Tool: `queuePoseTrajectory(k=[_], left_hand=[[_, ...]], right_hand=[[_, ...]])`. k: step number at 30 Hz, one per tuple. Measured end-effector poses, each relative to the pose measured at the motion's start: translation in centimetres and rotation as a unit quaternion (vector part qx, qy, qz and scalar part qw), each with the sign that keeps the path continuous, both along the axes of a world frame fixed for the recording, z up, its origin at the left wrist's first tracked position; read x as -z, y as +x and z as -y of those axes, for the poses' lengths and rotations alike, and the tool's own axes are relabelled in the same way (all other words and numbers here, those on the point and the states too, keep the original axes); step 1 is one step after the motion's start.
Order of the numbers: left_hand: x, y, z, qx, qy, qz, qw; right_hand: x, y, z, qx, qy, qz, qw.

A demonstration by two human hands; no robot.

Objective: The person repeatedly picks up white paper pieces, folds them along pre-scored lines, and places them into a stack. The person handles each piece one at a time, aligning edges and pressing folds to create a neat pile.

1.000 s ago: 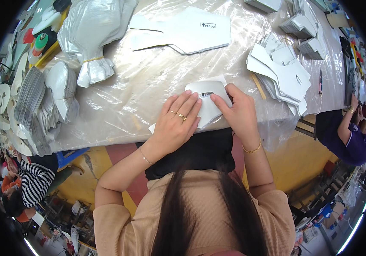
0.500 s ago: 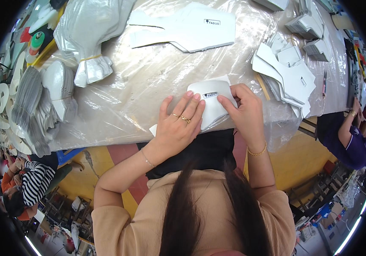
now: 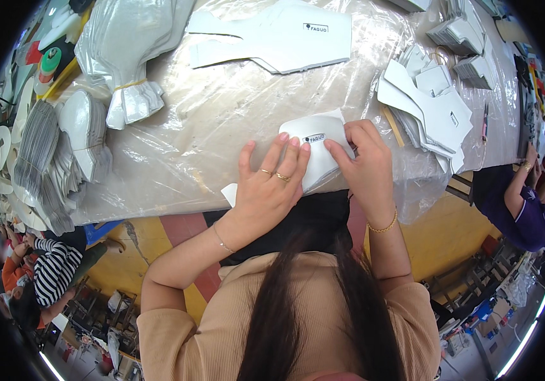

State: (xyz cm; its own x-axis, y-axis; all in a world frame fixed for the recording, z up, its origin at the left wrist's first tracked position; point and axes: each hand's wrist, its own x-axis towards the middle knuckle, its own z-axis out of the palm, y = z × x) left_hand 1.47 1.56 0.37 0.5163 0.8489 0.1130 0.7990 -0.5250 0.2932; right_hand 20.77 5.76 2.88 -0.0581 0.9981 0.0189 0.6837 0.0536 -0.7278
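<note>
White cut piece (image 3: 320, 149) pinned at near edge of plastic-covered surface (image 3: 221, 127), directly under both hands, long axis running left to right. Left hand (image 3: 269, 184) flat, fingers spread, pressing its left half; right hand (image 3: 364, 162) pinching right edge between curled fingers. Farther off: stacked white pieces (image 3: 431, 108), bundled soles (image 3: 91, 140), large white panel (image 3: 279, 38).

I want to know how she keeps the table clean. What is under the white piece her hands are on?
Under the white cut piece lies a crinkly clear plastic sheet covering the table. Left hand and right hand cover its lower part, hiding what is beneath.
</note>
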Motion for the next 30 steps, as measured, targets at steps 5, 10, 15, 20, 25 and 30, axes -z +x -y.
queuePoseTrajectory(k=[5,10,15,20,25,30], left_hand=[[0.14,0.40,0.15,-0.003,0.014,-0.007,1.000],[0.10,0.51,0.25,-0.003,0.011,-0.011,1.000],[0.01,0.80,0.37,-0.007,0.006,-0.015,1.000],[0.16,0.87,0.43,-0.008,0.005,-0.020,1.000],[0.38,0.93,0.54,-0.006,0.007,-0.024,1.000],[0.38,0.99,0.50,-0.009,0.015,-0.023,1.000]], right_hand=[[0.15,0.03,0.08,0.005,0.001,0.001,1.000],[0.30,0.06,0.10,0.003,0.004,0.010,1.000],[0.42,0.07,0.20,0.007,0.007,0.021,1.000],[0.23,0.37,0.39,0.038,-0.018,0.013,0.999],[0.16,0.81,0.28,0.034,-0.030,0.004,0.999],[0.29,0.72,0.23,0.035,-0.016,0.003,0.999]])
